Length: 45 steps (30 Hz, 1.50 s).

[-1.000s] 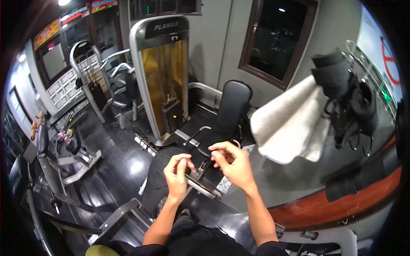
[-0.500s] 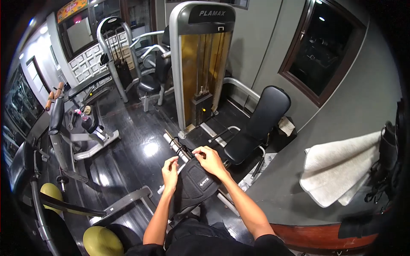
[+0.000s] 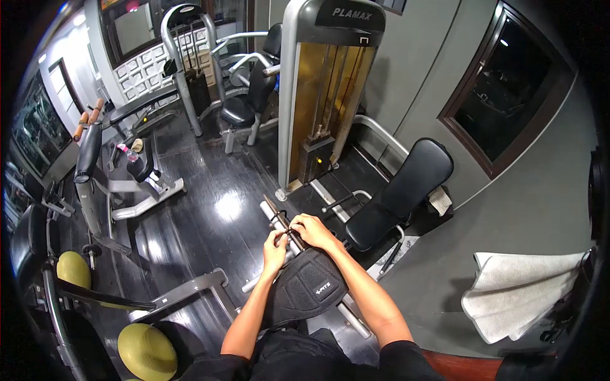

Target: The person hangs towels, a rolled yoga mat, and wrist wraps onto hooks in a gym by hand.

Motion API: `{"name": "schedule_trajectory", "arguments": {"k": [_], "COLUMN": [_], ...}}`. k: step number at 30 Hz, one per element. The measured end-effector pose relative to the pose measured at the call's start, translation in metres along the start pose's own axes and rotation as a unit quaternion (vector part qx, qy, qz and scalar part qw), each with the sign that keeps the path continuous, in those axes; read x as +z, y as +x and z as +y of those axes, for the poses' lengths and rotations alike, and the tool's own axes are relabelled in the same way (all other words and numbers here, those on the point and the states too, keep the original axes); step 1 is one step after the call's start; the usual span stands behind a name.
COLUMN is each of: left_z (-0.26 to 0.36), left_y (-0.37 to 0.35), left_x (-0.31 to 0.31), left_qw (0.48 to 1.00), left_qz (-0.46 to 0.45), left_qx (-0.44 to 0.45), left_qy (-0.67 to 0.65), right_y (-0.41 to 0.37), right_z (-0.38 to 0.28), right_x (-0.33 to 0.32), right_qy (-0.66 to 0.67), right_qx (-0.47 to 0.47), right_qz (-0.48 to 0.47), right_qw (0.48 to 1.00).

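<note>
A black padded belt (image 3: 305, 289) with a white logo lies below my hands, over the silver bars of a machine. A dark, thin cord (image 3: 277, 216) loops around one metal bar (image 3: 269, 209) just beyond my fingers. My left hand (image 3: 274, 253) is closed, its thumb and fingertips pinched at the cord beside the bar. My right hand (image 3: 312, 231) is also closed, with curled fingers meeting the left fingertips over the bar. The exact spot they grip is small and partly hidden by the fingers.
A tall weight-stack machine (image 3: 332, 95) stands ahead, with a black padded seat (image 3: 375, 219) to its right. White towels (image 3: 518, 289) hang at the right wall. Yellow-green balls (image 3: 147, 351) and a grey machine frame (image 3: 190, 289) are at left.
My hands have come together and now pinch at the cord, where they were apart before. More of the belt shows. The view has shifted slightly left and down.
</note>
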State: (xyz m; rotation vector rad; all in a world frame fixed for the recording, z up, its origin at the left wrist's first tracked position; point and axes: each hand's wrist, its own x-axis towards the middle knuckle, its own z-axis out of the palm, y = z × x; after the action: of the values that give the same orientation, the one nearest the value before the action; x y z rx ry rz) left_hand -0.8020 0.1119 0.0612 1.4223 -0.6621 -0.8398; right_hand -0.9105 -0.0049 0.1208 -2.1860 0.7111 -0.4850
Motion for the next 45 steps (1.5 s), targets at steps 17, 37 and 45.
{"name": "schedule_trajectory", "arguments": {"k": [17, 37, 45], "left_z": [0.009, 0.067, 0.177], "left_y": [-0.002, -0.016, -0.038], "left_x": [-0.007, 0.003, 0.039], "left_qw": [0.993, 0.97, 0.964], "left_qz": [-0.053, 0.079, 0.045], "left_qx": [-0.083, 0.184, 0.261], "left_qy": [-0.071, 0.14, 0.024], "right_y": [0.003, -0.024, -0.088], "right_z": [0.009, -0.046, -0.098], "right_x": [-0.012, -0.09, -0.117], "right_qy": [0.108, 0.224, 0.314], "right_qx": [0.012, -0.097, -0.094], "right_qz": [0.121, 0.28, 0.232], "right_qw": [0.987, 0.928, 0.916]}}
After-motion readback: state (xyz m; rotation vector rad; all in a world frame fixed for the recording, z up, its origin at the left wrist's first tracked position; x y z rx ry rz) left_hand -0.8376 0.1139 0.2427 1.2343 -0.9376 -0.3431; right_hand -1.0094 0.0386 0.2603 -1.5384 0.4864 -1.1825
